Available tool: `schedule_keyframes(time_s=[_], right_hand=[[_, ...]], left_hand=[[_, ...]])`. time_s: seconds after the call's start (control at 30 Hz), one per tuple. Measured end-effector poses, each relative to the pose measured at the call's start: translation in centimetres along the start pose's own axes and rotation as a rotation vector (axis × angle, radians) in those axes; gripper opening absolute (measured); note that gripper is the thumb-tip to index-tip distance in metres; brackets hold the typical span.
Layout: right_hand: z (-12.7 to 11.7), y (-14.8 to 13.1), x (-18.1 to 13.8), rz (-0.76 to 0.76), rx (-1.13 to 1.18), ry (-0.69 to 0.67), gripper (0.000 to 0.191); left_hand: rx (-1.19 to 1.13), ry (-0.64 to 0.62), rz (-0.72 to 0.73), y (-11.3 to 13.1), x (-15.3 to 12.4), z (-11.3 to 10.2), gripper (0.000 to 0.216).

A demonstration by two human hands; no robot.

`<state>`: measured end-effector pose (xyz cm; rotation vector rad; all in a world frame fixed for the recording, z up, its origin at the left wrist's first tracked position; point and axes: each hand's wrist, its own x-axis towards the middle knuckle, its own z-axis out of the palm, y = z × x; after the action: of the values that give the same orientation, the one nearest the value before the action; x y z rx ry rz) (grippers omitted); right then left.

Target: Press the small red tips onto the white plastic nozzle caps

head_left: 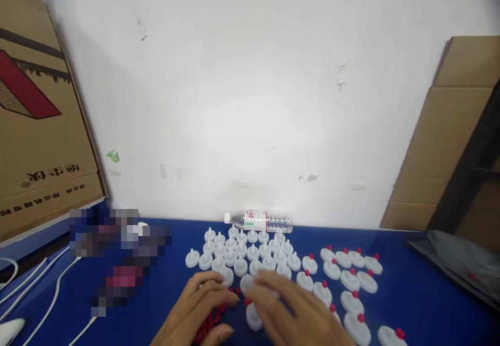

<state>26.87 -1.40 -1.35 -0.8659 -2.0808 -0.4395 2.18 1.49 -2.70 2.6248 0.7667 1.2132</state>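
Left hand (197, 309): fingers bent loosely over a small heap of red pieces (211, 324), thumb tucked below; can't tell if it's pinching one. Right hand (299, 312): motion-blurred, palm down, fingertips over a white cap (253, 319) near the heap; grip can't be told either. Both hands are close together at the near edge of the blue counter (410, 288).

Just beyond the fingers is a tight cluster of plain white caps (242, 255), stems up. To the right, a bit apart, are red-tipped caps (351, 278) in loose rows. The two lots look kept separate by tip, and the red heap sits under the left hand for easy reach.

A water bottle (260, 221) lies on its side against the wall (250, 101), out of the way; its red-and-white label is too small to read. The cardboard box (35, 127) on the left has a red graphic and upside-down Chinese print that isn't legible. White cables (50, 294) run far left, and flattened cardboard (441, 143) leans on the right.
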Motion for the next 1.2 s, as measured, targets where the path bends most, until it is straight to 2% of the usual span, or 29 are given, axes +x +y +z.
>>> schedule_keyframes(time_s=[0.03,0.13,0.2,0.27,0.33,0.4,0.6,0.73,0.83,0.93,1.07,1.2], right_hand=[[-0.8,1.3,0.5,0.005,-0.029,-0.014,0.033],[-2.9,5.9,2.1,0.283,-0.048,-0.031,0.026],[-3.6,9.2,2.8,0.466,-0.065,-0.071,0.023],[-3.5,11.9,2.7,0.628,-0.065,-0.177,0.024],[-3.0,13.7,1.8,0.674,-0.083,-0.21,0.025],[-2.3,14.5,0.7,0.684,-0.1,-0.244,0.024],[-1.5,14.5,-1.1,0.695,-0.07,-0.456,0.016],[-2.6,14.0,-0.9,0.688,-0.085,-0.437,0.024],[-3.6,12.8,-0.6,0.654,-0.007,-0.426,0.025],[-3.7,10.9,-0.3,0.511,0.039,-0.436,0.025],[-3.1,8.5,0.4,0.242,-0.052,-0.496,0.033],[-2.9,8.0,0.6,0.208,-0.088,-0.5,0.034]], left_hand=[[0.034,-0.002,-0.017,0.2,0.1,-0.2,0.019],[0.108,-0.059,-0.013,0.2,0.1,-0.5,0.011],[0.182,-0.111,-0.008,0.0,-0.1,-0.2,0.014],[0.285,-0.147,-0.026,-0.3,-0.5,0.3,0.024],[0.388,-0.148,-0.047,-0.5,-1.0,0.8,0.032],[0.466,-0.122,-0.045,-0.9,-1.4,1.3,0.032],[0.45,-0.075,0.027,-2.5,-1.8,2.1,0.021],[0.402,-0.124,-0.029,-3.0,-1.9,2.3,0.027],[0.37,-0.118,0.008,-2.9,-1.8,2.3,0.028],[0.357,-0.132,0.014,-2.4,-1.4,2.1,0.022],[0.378,-0.145,-0.002,-1.4,-0.8,1.7,0.019],[0.353,-0.122,0.024,-1.3,-0.5,1.7,0.014]])
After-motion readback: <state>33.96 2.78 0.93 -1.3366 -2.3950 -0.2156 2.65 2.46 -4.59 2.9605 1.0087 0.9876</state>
